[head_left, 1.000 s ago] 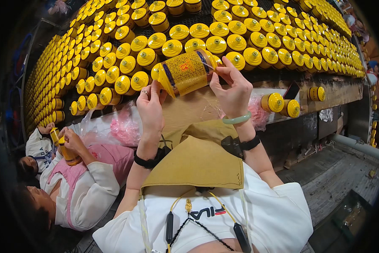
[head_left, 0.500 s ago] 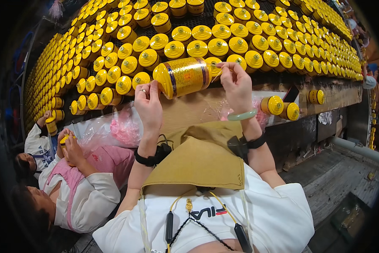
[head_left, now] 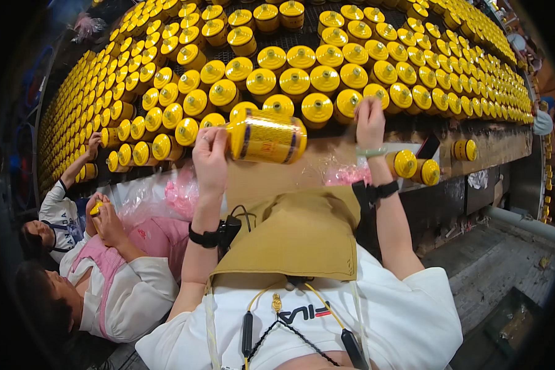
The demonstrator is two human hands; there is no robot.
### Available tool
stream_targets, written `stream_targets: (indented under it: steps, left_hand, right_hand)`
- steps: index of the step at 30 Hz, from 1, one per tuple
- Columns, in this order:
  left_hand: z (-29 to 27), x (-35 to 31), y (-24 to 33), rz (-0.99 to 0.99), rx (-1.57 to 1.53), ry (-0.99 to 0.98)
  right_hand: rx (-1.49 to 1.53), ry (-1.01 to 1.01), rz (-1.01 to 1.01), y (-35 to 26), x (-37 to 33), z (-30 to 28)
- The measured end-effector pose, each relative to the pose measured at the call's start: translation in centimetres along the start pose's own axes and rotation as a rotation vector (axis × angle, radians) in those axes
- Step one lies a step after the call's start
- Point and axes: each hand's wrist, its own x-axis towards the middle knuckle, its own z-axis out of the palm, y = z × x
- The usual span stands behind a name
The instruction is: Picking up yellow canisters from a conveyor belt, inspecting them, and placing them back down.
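In front of me a glossy yellow canister with a gold label and dark bands lies on its side in the air. My left hand is closed on its left end. To the right of the canister and apart from it, my right hand is raised with fingers pinched together. Whatever may be between those fingertips is too blurred to name. Behind both hands stand rows of upright yellow canisters, each with a small knob on its lid.
Brown cardboard covers the table edge. Pink plastic bags lie left of it. Two yellow canisters lie at the right, near a dark phone. On my left a co-worker in a pink apron handles a small yellow thing.
My right hand has moved away from the canister, to the right. The canister has swung round in my left hand, its other end now facing right. A farther co-worker's arm has reached toward the rows.
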Motion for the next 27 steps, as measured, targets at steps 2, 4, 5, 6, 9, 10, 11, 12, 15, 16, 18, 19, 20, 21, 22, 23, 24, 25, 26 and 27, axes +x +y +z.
stream_targets:
  steps: [2, 4, 5, 6, 9, 10, 11, 12, 15, 16, 18, 19, 20, 21, 22, 23, 24, 25, 26, 27]
  left_hand:
    - [-1.7, 1.6, -0.2, 0.006, -0.072, 0.065]
    - [0.4, 4.4, -0.1, 0.012, -0.138, 0.093]
    - [0.5, 6.0, 0.2, 0.025, -0.139, 0.100]
    - [1.7, 8.0, 0.5, 0.033, -0.161, 0.088]
    - [2.0, 13.9, 2.8, 0.157, -0.007, 0.169]
    - [3.0, 15.8, 3.5, 0.220, 0.042, 0.203]
    - [4.3, 17.4, 4.3, 0.293, 0.082, 0.208]
    - [5.7, 19.4, 4.8, 0.365, 0.120, 0.210]
    - [10.3, 26.0, 3.7, 0.710, 0.486, 0.196]
    - [12.3, 27.6, 2.8, 0.795, 0.551, 0.169]
    - [16.9, 30.8, 0.7, 0.776, 0.480, 0.079]
    - [19.1, 31.9, -0.4, 0.804, 0.459, 0.013]
    - [20.7, 33.0, -1.8, 0.791, 0.484, -0.055]
    - [21.4, 34.2, -3.6, 0.797, 0.524, -0.121]
    - [22.3, 35.4, -5.5, 0.802, 0.562, -0.189]
    - [23.7, 35.9, -7.0, 0.711, 0.589, -0.236]
    - [24.9, 36.0, -8.4, 0.618, 0.618, -0.283]
    - [26.2, 35.8, -9.5, 0.606, 0.680, -0.332]
    - [27.1, 36.0, -10.5, 0.599, 0.682, -0.384]
    - [27.7, 36.2, -11.5, 0.597, 0.754, -0.381]
  right_hand:
    - [-0.266, -0.113, 0.121, 5.7, -3.4, 0.0]
    - [-0.348, -0.097, 0.033, 16.8, -8.4, -2.4]
    - [-0.451, -0.248, 0.299, 19.6, -11.2, -2.7]
    - [-0.690, -0.345, 0.330, 23.0, -14.0, -4.5]
    - [-0.251, -0.302, 0.626, 22.4, -15.1, -2.8]
    - [-0.246, -0.302, 0.619, 21.6, -14.7, -2.6]
    - [-0.310, -0.413, 0.623, 20.7, -14.1, -2.7]
    - [-0.375, -0.520, 0.625, 19.8, -13.4, -2.7]
    - [-0.796, -0.692, 0.365, 15.6, -10.9, -3.5]
    - [-0.970, -0.797, 0.302, 13.3, -9.8, -3.9]
    - [-0.905, -0.684, 0.311, 13.1, -9.6, -5.0]
    - [-0.838, -0.585, 0.325, 13.1, -9.7, -5.6]
    - [-0.838, -0.573, 0.321, 12.6, -9.3, -5.8]
    - [-0.777, -0.557, 0.291, 11.5, -9.0, -5.7]
    - [-0.719, -0.539, 0.262, 10.5, -8.5, -5.7]
    - [-0.721, -0.529, 0.263, 9.6, -8.2, -5.9]
    - [-0.702, -0.518, 0.270, 8.7, -7.9, -6.0]
    - [-0.686, -0.505, 0.282, 8.2, -7.7, -6.1]
    - [-0.685, -0.501, 0.282, 8.3, -7.7, -5.9]
    - [-0.660, -0.492, 0.280, 8.4, -7.6, -5.7]
